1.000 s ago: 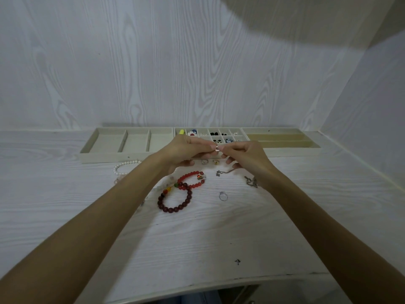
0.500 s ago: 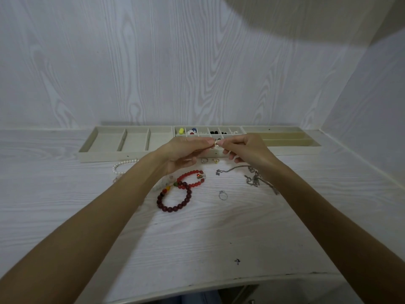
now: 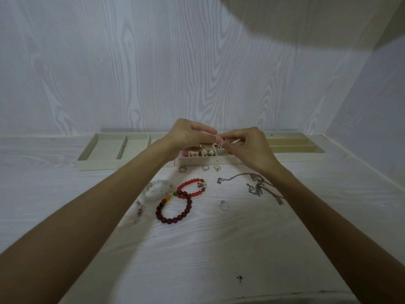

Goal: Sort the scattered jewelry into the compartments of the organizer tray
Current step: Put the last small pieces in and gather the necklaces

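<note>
Pinching a tiny piece of jewelry between them, the left hand and right hand are hovering above the organizer tray. A small piece is seemingly being sorted; lowering it into a small compartment looks next. Bracelets and rings are lying on the bench before the tray.

Both forearms are bare from the bottom frame edge up to the wrists, with no sleeve showing. The left hand and right hand are bare too: slim fingers, short pale nails, no glove, watch or band visible.
</note>
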`<state>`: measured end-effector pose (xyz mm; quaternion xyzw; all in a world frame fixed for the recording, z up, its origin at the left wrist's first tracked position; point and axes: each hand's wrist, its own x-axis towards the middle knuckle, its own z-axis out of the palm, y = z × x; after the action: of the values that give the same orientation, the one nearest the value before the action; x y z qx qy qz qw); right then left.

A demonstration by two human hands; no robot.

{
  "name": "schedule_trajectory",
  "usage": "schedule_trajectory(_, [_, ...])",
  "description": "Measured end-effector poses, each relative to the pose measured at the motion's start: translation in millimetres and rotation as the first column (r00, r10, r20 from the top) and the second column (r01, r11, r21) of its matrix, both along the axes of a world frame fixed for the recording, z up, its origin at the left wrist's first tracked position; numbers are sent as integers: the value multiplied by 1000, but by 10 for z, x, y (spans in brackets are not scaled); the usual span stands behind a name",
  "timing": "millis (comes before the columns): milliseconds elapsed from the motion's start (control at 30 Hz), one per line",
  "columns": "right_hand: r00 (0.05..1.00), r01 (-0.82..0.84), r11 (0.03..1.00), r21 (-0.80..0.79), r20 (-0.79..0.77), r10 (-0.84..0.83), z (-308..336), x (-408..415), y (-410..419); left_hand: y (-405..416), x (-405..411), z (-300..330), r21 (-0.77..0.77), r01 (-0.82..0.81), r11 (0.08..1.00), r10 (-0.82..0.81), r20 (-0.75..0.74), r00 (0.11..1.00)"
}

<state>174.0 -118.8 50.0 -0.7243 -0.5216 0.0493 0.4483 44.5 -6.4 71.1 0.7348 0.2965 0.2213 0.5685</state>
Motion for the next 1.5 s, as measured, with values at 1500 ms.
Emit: schedule_trajectory(1500, [984, -28, 965, -260, 164, 73, 349, 870, 884, 1007, 454, -170, 555, 363, 748, -70, -478, 875])
